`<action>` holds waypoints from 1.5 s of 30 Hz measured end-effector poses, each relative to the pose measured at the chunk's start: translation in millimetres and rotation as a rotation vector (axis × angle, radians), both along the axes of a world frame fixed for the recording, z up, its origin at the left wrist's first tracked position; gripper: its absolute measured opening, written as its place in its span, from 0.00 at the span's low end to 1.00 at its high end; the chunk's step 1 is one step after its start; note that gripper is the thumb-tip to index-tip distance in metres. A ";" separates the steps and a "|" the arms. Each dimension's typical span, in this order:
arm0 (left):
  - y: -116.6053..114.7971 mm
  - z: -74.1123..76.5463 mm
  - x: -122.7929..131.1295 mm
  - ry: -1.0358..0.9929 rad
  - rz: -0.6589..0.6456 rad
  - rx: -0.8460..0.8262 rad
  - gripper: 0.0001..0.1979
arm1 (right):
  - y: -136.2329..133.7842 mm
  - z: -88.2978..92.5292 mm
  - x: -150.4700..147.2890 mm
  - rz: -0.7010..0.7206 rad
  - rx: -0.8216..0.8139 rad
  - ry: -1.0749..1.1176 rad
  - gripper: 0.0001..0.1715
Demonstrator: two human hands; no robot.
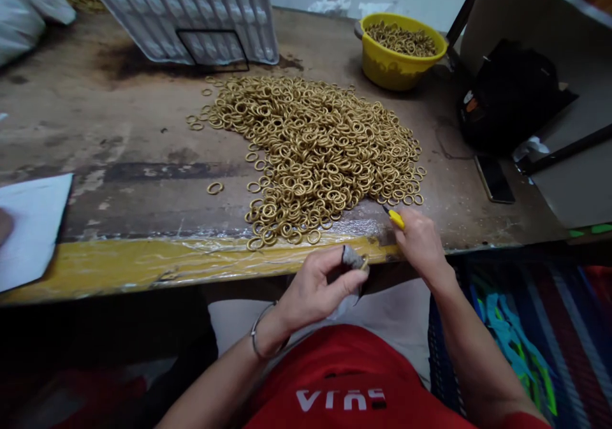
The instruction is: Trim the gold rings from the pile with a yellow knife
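Observation:
My left hand (325, 282) is over my lap at the table edge, pinching a gold-coloured ring (364, 262) between thumb and a finger wrapped in grey tape. In my right hand (421, 241) is a small knife with a yellow handle (396, 218), its dark tip pointing up and left toward the rings. Just beyond both hands spreads a large pile of gold-coloured rings (315, 142). One pair of rings (215, 188) lies apart to the left of the pile.
A yellow basin (394, 65) full of rings stands at the back right. Behind the pile rises a white ribbed panel (191, 14) with a black wire stand. A phone (495, 179) and a black bag (511, 97) are at right. White paper (36, 225) lies at left.

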State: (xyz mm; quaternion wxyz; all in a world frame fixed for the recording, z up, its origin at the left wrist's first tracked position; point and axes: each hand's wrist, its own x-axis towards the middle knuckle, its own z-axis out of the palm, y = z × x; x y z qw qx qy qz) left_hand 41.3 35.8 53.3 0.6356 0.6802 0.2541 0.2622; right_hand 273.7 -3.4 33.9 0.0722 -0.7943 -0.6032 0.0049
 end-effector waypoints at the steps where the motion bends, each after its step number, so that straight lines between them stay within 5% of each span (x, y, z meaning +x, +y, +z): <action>1: 2.1 -5.1 1.9 0.016 0.004 -0.064 0.11 | 6.3 -0.9 2.4 0.033 0.058 0.035 0.08; 6: 8.3 -31.1 11.1 -0.073 0.085 -0.455 0.14 | 42.6 -6.4 -2.2 0.038 0.195 0.055 0.11; 13: 14.9 -35.4 6.7 -0.236 0.097 -0.790 0.14 | 57.6 -9.1 2.8 0.056 0.196 0.185 0.10; 15: 15.0 -37.8 8.6 -0.145 0.163 -0.705 0.14 | 49.5 -5.1 1.8 0.052 0.217 0.449 0.09; 19: 9.4 -44.2 17.0 0.056 0.342 -0.258 0.09 | 27.2 7.0 -16.8 -0.014 0.128 1.070 0.11; 22: 4.5 -44.7 22.4 0.094 0.388 -0.060 0.06 | 14.3 12.8 -38.6 -0.098 0.060 1.287 0.13; 26: 2.3 -38.2 24.7 0.094 0.397 -0.014 0.06 | 8.0 11.3 -55.9 -0.217 0.032 1.482 0.18; 30: 4.4 -32.8 24.4 0.046 0.296 -0.246 0.05 | 4.5 9.0 -55.6 -0.194 0.046 1.586 0.22; 33: 5.8 -32.8 23.5 0.016 0.231 -0.441 0.08 | -5.0 11.8 -52.3 -0.078 0.107 1.402 0.19; 36: 5.4 -33.3 22.5 -0.038 0.223 -0.505 0.10 | -20.3 14.0 -52.2 0.116 0.176 0.864 0.12; 39: 4.3 -31.9 22.0 -0.078 0.203 -0.500 0.12 | -32.9 11.8 -55.6 0.205 0.091 0.407 0.16; 45: 3.7 -28.0 20.1 -0.029 0.191 -0.474 0.13 | -33.7 8.0 -57.5 0.182 -0.025 0.109 0.16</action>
